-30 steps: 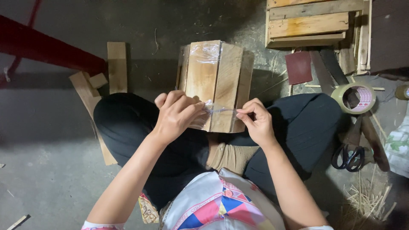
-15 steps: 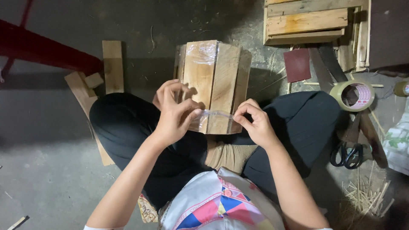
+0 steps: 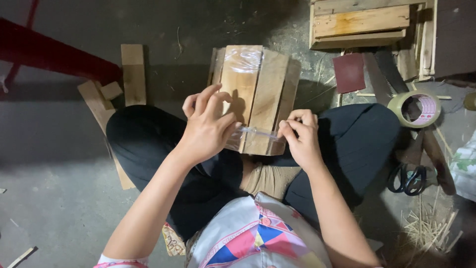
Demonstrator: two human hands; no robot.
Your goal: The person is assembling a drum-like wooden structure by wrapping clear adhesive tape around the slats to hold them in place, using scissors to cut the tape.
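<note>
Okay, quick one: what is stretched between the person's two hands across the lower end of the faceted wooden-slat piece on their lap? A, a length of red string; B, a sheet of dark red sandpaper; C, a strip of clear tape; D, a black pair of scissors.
C: a shiny strip of clear tape spans from the left hand to the right hand over the faceted wooden-slat piece.

black trousers | multicoloured patterned top (pink trim) | possibly short-sleeved
</note>
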